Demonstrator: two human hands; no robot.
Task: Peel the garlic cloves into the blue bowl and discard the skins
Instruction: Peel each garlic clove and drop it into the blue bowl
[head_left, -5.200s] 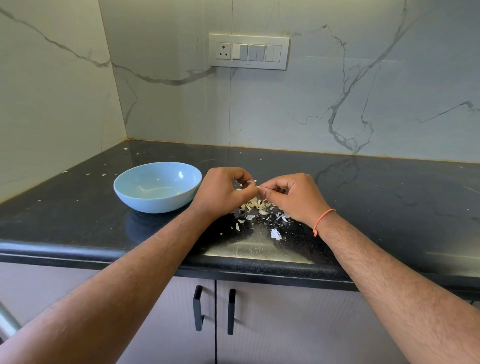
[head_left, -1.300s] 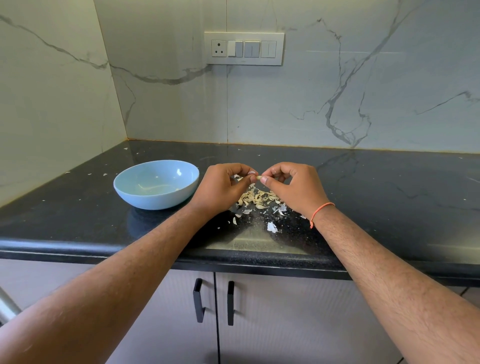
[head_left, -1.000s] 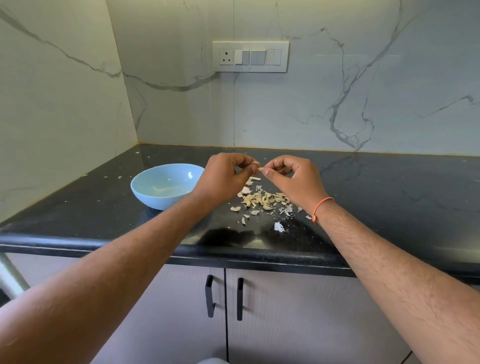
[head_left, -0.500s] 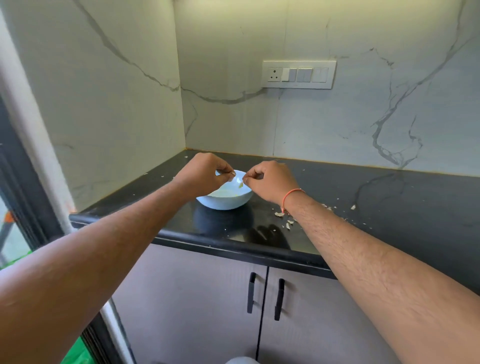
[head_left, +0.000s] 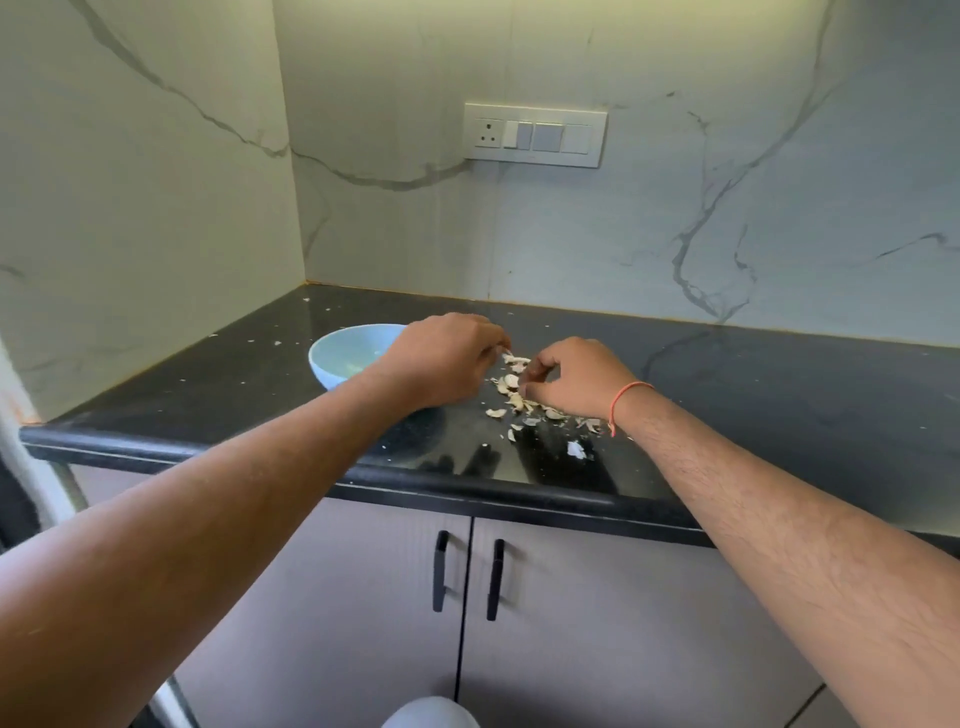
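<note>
Reaching across a dark worktop (head_left: 779, 395), a person has both bare hands low over a scatter of pale garlic skins and cloves (head_left: 519, 396). The pile lies between the two hands and runs as a loose band from just by the left fingertips, far side, down toward the right wrist, near side. The right hand (head_left: 576, 379) rests right over the pile, its fingers (head_left: 535, 371) curled and drawn close to the thumb as if nipping at a piece; whether anything is actually caught between them is too small to tell. The left hand (head_left: 441, 364) sits just left of the pile, fingers loosely curled with tips near its far end, and I cannot tell if they grip anything. A blue bowl (head_left: 343, 358) stands just beyond and to the left of the left hand, partly hidden by it. The right hand looks nearer to the pieces, so picking up the next clove probably falls to it, with the bowl a short carry leftward past the other hand.
</note>
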